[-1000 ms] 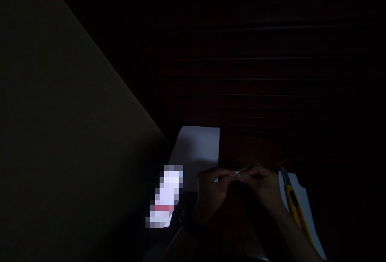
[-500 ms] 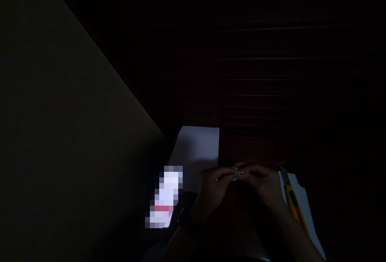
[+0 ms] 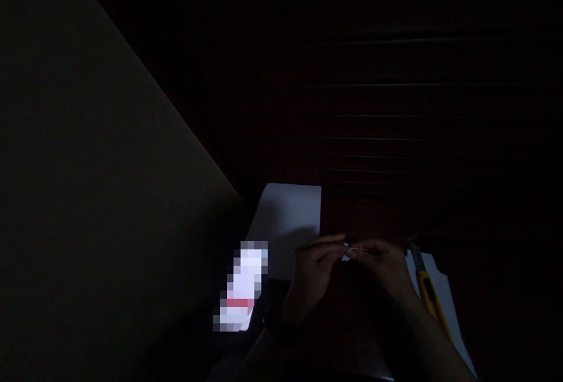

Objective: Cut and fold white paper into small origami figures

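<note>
The scene is very dark. My left hand (image 3: pixel 313 275) and my right hand (image 3: pixel 382 266) meet at the lower middle of the view, fingertips pinched together on a small pale object (image 3: pixel 350 249) that I cannot make out. A dark band sits on my left wrist. A white sheet of paper (image 3: pixel 290 217) lies just behind my left hand. A yellow utility knife (image 3: pixel 428 293) rests on another white sheet (image 3: pixel 448 306) to the right of my right hand.
A lit phone screen (image 3: pixel 243 288), pixelated, lies left of my left hand. A large tan board or wall (image 3: pixel 88 194) fills the left side. Dark slatted wood (image 3: pixel 417 112) spans the far surface.
My two hands stay joined on the small object; the fingers have shifted slightly, with my left fingers reaching a little further up and right.
</note>
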The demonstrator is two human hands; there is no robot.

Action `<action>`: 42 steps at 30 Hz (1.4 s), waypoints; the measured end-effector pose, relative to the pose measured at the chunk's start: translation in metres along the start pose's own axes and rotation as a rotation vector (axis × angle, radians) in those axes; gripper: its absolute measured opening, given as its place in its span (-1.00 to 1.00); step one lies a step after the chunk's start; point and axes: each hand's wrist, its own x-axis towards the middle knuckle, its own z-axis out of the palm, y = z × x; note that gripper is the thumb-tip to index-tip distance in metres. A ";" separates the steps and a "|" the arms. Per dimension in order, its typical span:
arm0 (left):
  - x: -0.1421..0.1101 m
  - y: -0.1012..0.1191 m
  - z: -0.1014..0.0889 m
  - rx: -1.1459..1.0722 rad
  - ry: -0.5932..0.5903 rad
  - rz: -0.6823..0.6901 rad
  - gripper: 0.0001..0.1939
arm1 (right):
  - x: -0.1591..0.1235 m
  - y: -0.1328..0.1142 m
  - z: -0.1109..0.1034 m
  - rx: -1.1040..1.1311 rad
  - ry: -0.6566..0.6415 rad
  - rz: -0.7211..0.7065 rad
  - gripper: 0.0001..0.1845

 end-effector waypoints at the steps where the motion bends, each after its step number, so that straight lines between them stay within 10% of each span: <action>1: 0.000 0.001 0.000 0.003 0.002 0.005 -0.82 | 0.000 0.001 0.000 0.013 0.008 0.000 -0.78; 11: -0.002 0.009 -0.001 -0.144 -0.154 -0.160 -0.45 | -0.002 -0.004 0.004 0.002 0.041 -0.096 -0.88; 24: -0.003 0.006 0.013 -0.128 0.049 -0.192 -0.84 | -0.004 0.000 -0.001 -0.181 0.053 -0.229 -0.94; 42: -0.003 0.010 0.011 -0.220 -0.077 -0.212 -0.79 | -0.005 -0.003 0.000 0.116 0.052 -0.153 -0.75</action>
